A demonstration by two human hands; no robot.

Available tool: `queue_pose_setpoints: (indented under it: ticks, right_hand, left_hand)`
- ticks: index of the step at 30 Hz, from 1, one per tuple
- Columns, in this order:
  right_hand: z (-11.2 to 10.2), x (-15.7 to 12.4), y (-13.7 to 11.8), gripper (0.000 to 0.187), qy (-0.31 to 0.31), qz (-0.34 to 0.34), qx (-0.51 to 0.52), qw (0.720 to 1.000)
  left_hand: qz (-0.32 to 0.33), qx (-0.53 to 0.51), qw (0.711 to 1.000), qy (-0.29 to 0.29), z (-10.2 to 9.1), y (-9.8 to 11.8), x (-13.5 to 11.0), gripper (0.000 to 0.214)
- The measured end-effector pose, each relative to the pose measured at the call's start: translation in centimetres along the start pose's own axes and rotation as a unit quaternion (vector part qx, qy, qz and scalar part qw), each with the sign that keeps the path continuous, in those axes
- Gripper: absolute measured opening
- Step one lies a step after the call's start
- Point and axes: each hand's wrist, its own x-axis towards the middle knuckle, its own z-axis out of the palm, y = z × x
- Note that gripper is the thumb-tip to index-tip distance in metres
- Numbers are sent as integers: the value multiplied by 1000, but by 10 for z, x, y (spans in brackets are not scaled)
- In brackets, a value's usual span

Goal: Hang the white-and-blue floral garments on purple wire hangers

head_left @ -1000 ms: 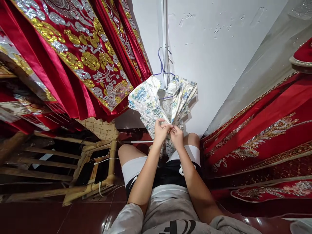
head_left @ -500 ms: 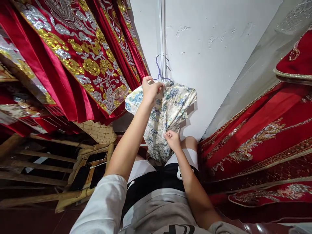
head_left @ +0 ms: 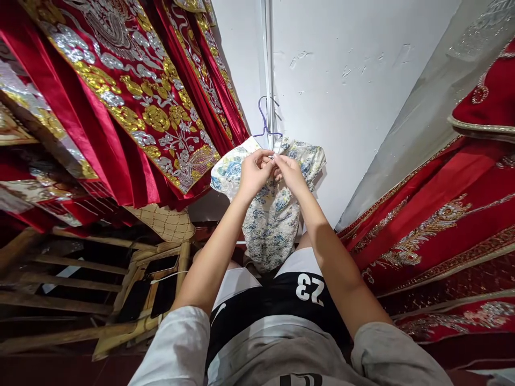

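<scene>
Our right hand (head_left: 290, 170) has gone up from the low front of the flowery top (head_left: 270, 230) to meet our left hand (head_left: 255, 170), just below the purple hanger (head_left: 265, 128). The top hangs on that hanger. Both hands pinch narrow at its neck, but we cannot tell which bit they hold. If we tug too hard, the top could slip off the hanger. Left of the hanger, the edge of the red cloth (head_left: 156, 118) is near; right of it, the white wall (head_left: 333, 112) leaves more room.

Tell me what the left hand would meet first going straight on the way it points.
Most likely the right hand, close beside the left hand in front of the short-sleeved floral garment; depth between them is unclear.
</scene>
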Motion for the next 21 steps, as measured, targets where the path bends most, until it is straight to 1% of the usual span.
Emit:
queue_pose_setpoints:
  ticks: [2, 5, 8, 10, 11, 12, 15, 17, 19, 21]
  right_hand:
    - [4, 7, -6, 43, -5, -4, -29, 1000]
    - [7, 7, -9, 35, 28, 5, -44, 999]
    - [9, 5, -13, 26, 73, 20, -40, 996]
    - [9, 6, -15, 22, 83, 41, -38, 995]
    - [8, 8, -15, 21, 79, 55, -37, 995]
    - [7, 10, -14, 21, 72, 71, -36, 994]
    - [3, 15, -5, 22, 49, 123, -32, 991]
    - [1, 20, 4, 25, 46, 148, -29, 988]
    - [1, 25, 12, 29, 49, 146, -20, 988]
    - [2, 32, 17, 33, 47, 122, -16, 991]
  left_hand:
    - [33, 77, 997, 1, -3, 6, -1, 7]
    - [60, 171, 983, -24, -7, 14, 0, 11]
    - [58, 267, 958, -84, -11, 16, 6, 15]
    - [51, 318, 940, -113, -14, 11, 11, 19]
    - [46, 332, 935, -117, -16, 8, 13, 20]
    - [40, 340, 933, -110, -18, 3, 14, 20]
    - [35, 336, 940, -53, -22, -10, 16, 18]
    - [47, 317, 947, -23, -22, -18, 19, 25]
    - [65, 296, 953, -17, -20, -23, 24, 27]
    - [74, 291, 954, -27, -17, -28, 33, 18]
